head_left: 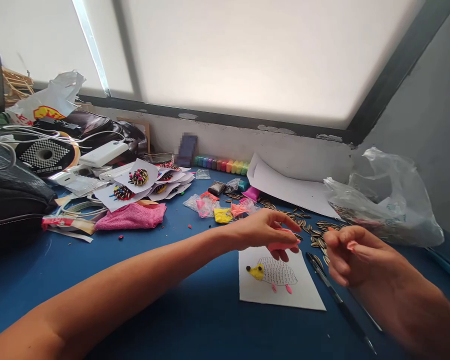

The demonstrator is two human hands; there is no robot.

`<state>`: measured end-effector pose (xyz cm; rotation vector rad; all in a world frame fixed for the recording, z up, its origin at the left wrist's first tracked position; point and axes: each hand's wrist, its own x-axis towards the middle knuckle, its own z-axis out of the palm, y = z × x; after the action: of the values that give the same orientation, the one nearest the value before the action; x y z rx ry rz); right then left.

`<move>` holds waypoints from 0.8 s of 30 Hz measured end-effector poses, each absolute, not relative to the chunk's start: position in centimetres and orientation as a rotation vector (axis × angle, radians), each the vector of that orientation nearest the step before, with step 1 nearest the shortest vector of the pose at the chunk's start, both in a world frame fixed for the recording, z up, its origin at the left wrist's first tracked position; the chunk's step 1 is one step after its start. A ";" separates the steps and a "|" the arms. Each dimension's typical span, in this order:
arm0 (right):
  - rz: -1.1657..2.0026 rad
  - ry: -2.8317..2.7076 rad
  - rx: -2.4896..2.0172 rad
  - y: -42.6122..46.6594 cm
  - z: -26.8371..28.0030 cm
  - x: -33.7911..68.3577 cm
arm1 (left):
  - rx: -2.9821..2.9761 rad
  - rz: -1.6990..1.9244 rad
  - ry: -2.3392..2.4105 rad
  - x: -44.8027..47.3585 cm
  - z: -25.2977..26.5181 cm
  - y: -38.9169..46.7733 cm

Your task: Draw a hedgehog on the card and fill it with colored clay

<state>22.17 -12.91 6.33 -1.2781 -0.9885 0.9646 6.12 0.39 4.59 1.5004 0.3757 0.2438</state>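
My left hand hovers over the top edge of a white paper card, its fingers closed around a lump of pink modelling clay. To the right of the card, my right hand is raised and pinches a small bit of pink clay. The card carries a hedgehog drawing with a yellow clay face, a black nose and eye, pink feet and a body of short pen marks. Beside the card lies a black pen, below my right hand.
Striped sunflower seeds are scattered behind my hands, near a clear plastic bag. Small clay packets lie mid-table. Left are a pink cloth, decorated paper cards and a black bag. Coloured clay blocks line the wall.
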 end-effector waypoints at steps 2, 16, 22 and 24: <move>0.960 -0.938 -1.365 -12.9 6.3 21.9 | 1.436 0.240 0.291 6.0 4.7 0.4; 0.423 -1.319 -1.661 -13.2 4.8 19.9 | 1.262 0.304 0.291 6.6 4.1 -0.4; 0.444 -1.205 -1.706 -12.8 4.4 19.6 | 1.207 0.378 0.275 6.8 4.1 -1.1; 0.506 -1.104 -1.718 -12.7 4.5 19.8 | 1.224 0.385 0.284 6.9 4.1 -1.3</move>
<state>19.75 -12.68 4.47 -1.7184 -1.1040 0.5057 6.88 -1.27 4.06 1.2242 0.2841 0.3848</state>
